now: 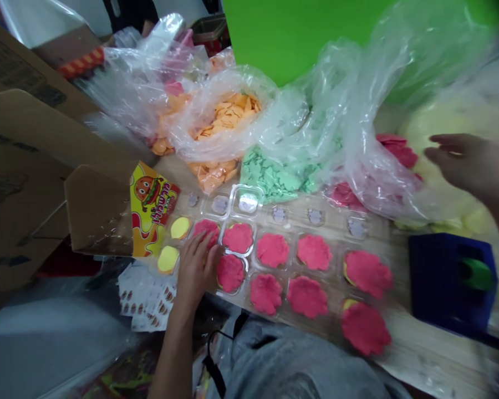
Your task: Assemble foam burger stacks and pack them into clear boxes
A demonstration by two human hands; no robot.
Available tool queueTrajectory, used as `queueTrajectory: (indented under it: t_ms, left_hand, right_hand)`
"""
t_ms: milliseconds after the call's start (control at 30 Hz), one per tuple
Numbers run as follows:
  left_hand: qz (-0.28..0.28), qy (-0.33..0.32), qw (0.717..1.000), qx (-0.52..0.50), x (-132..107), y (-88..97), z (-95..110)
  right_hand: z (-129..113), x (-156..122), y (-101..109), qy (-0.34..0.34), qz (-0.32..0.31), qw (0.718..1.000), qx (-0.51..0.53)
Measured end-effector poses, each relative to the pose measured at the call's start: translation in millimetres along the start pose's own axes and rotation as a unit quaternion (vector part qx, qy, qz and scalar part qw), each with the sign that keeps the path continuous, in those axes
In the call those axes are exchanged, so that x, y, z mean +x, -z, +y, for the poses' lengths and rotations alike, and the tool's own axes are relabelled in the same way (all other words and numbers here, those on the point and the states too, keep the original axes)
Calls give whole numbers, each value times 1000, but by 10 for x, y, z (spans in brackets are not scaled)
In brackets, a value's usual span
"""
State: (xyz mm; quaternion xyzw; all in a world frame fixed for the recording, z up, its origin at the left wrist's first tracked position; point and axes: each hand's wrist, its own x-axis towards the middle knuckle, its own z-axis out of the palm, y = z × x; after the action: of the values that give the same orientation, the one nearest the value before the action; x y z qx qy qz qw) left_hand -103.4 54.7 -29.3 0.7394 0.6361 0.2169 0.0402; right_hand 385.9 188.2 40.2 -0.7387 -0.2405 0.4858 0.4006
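Observation:
My left hand (197,263) lies over the clear plastic tray (289,226), its fingertips on a pink-red wavy-edged piece (205,228) near the left end. Fingers are stretched out, and what is under the palm is hidden. Other pink-red pieces (273,250) fill two rows of compartments; yellow edges peep out beneath some. At the left end, two yellow discs (179,227) show uncovered. My right hand (468,163), somewhat blurred, hovers at the right by a bag of pale yellow pieces (441,124). Its fingers are apart with nothing visible in them.
Clear bags hold orange pieces (228,119), green pieces (280,174) and pink-red pieces (397,149) behind the tray. A blue holder (449,282) stands at the right. Cardboard boxes (100,205), a printed yellow card (152,208) and sticker sheets (147,299) are at the left.

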Motion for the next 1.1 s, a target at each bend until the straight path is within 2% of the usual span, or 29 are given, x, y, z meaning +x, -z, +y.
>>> queueTrajectory:
  t_ms: [100,233,333,433,567,767,900,1000,1100]
  left_hand:
    - [12,4,1000,3,-23,29,12]
    - [18,12,1000,6,6,77,29]
    - [31,16,999,6,84,110,60]
    - [41,16,999,2,153,136,101]
    - [48,19,999,-5,151,162,130]
    - [55,31,998,-16,78,183,110]
    - [57,39,997,-25,98,186,129]
    - [54,49,997,-34,123,193,171]
    - [55,64,995,-49,126,215,213]
  right_hand:
    - [-31,172,-126,110,31,984,-136]
    - [-46,225,-201,176,4,936,-304]
    - [-52,225,-210,187,11,895,-405]
    - [-65,295,-233,177,84,860,-471]
    - [-98,431,-302,120,144,838,-513]
    - [-94,427,-294,144,166,850,-479]
    - [-55,349,-231,184,172,873,-419]
    - [-63,318,-242,220,194,901,-319]
    - [-139,304,-258,225,233,932,-161]
